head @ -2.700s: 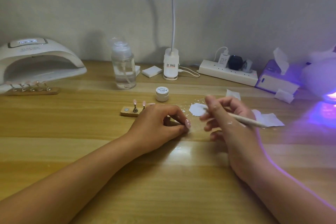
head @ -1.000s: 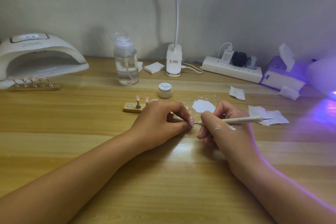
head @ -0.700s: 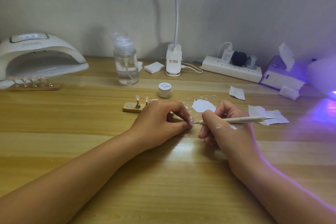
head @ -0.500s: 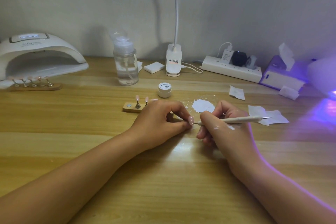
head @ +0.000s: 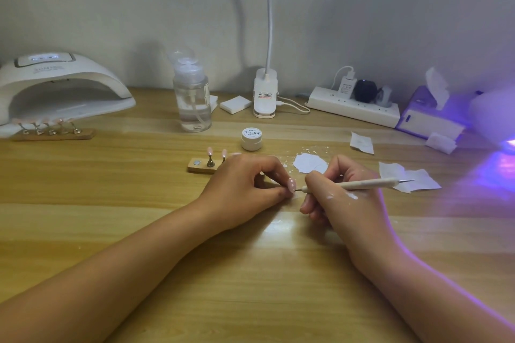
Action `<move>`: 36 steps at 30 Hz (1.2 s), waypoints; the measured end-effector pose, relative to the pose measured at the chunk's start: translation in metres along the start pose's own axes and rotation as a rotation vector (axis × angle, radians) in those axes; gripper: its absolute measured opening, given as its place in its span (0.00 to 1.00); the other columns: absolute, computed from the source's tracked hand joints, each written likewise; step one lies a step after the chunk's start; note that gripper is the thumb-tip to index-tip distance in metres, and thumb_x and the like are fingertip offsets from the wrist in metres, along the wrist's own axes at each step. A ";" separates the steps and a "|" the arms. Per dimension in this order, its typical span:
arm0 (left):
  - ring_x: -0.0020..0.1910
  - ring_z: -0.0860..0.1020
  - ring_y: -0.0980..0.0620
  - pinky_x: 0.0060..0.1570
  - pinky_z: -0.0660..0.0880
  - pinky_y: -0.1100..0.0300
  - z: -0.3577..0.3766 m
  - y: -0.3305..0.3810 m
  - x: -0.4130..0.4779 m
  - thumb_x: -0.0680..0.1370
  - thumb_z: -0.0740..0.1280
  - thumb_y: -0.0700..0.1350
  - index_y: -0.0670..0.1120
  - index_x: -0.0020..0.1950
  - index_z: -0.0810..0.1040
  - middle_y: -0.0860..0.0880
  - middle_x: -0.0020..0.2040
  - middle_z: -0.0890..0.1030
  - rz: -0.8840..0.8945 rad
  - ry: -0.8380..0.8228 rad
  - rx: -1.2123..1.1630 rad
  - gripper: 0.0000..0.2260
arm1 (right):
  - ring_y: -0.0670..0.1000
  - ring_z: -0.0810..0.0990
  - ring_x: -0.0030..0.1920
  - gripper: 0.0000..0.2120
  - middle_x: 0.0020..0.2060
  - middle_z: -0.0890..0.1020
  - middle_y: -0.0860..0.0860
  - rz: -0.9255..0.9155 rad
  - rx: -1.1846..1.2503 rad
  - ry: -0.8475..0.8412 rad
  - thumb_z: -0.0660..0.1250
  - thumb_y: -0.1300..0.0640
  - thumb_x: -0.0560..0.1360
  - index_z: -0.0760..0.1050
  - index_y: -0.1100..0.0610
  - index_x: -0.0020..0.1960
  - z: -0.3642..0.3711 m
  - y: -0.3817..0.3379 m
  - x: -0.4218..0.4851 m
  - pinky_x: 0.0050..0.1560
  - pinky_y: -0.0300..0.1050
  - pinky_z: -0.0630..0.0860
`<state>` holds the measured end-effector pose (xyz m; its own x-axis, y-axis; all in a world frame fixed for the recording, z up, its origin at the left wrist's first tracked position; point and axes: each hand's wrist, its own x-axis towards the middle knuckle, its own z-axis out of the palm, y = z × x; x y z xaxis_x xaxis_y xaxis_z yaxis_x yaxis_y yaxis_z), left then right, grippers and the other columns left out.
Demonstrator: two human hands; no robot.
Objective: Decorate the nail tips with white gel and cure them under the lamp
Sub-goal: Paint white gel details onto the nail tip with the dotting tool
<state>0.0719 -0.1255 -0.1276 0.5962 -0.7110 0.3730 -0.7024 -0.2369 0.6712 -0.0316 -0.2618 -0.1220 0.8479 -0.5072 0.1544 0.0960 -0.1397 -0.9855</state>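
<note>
The left hand (head: 245, 186) is pinching the light, probably slippery nail tip (head: 291, 185), seemingly clear of its wet dots, while the right hand (head: 340, 198) is gripping the dotting pen (head: 359, 184).

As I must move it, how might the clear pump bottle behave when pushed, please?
The clear pump bottle stands tall and narrow, so it probably tips if pushed high. Liquid visible inside likely adds weight.

left hand (head: 245, 189) pinches pink nail tip (head: 291, 185) | right hand (head: 342, 198) holds dotting pen (head: 359, 184), point touching tip
</note>
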 end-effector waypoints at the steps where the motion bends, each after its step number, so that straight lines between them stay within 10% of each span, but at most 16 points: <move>1: 0.23 0.70 0.64 0.30 0.63 0.75 0.000 0.000 0.000 0.73 0.75 0.42 0.56 0.39 0.81 0.71 0.27 0.75 -0.004 0.000 -0.003 0.09 | 0.48 0.74 0.22 0.11 0.24 0.80 0.58 -0.003 0.010 0.009 0.66 0.59 0.64 0.66 0.51 0.28 0.000 0.000 0.000 0.24 0.35 0.69; 8: 0.25 0.71 0.63 0.33 0.64 0.74 0.002 -0.004 0.000 0.73 0.75 0.43 0.53 0.41 0.84 0.65 0.36 0.82 -0.031 0.016 -0.037 0.05 | 0.45 0.71 0.22 0.15 0.22 0.77 0.53 -0.133 0.166 0.224 0.67 0.64 0.76 0.67 0.55 0.34 -0.007 -0.002 0.001 0.23 0.35 0.68; 12: 0.26 0.71 0.61 0.33 0.65 0.72 0.003 -0.004 -0.001 0.73 0.75 0.46 0.53 0.42 0.85 0.61 0.39 0.84 -0.022 0.053 -0.055 0.01 | 0.46 0.67 0.26 0.14 0.25 0.71 0.46 -0.170 0.108 0.292 0.71 0.47 0.75 0.68 0.49 0.37 -0.012 0.001 0.004 0.29 0.41 0.65; 27: 0.31 0.78 0.59 0.37 0.68 0.66 -0.004 0.013 -0.013 0.73 0.74 0.45 0.56 0.42 0.82 0.67 0.41 0.81 0.071 0.212 0.047 0.05 | 0.46 0.79 0.27 0.09 0.33 0.84 0.51 -0.098 -0.059 0.199 0.68 0.49 0.79 0.69 0.49 0.48 -0.015 0.013 0.009 0.29 0.37 0.72; 36: 0.31 0.72 0.57 0.33 0.72 0.67 -0.094 -0.039 -0.021 0.73 0.76 0.42 0.54 0.41 0.81 0.54 0.44 0.85 -0.283 0.285 -0.156 0.07 | 0.43 0.77 0.26 0.10 0.31 0.83 0.50 -0.053 -0.058 0.167 0.68 0.49 0.79 0.69 0.52 0.45 -0.016 0.015 0.013 0.25 0.33 0.69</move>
<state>0.1237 -0.0392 -0.1017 0.8559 -0.4160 0.3073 -0.4413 -0.2776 0.8533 -0.0277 -0.2838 -0.1333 0.7439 -0.6309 0.2205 0.1044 -0.2161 -0.9708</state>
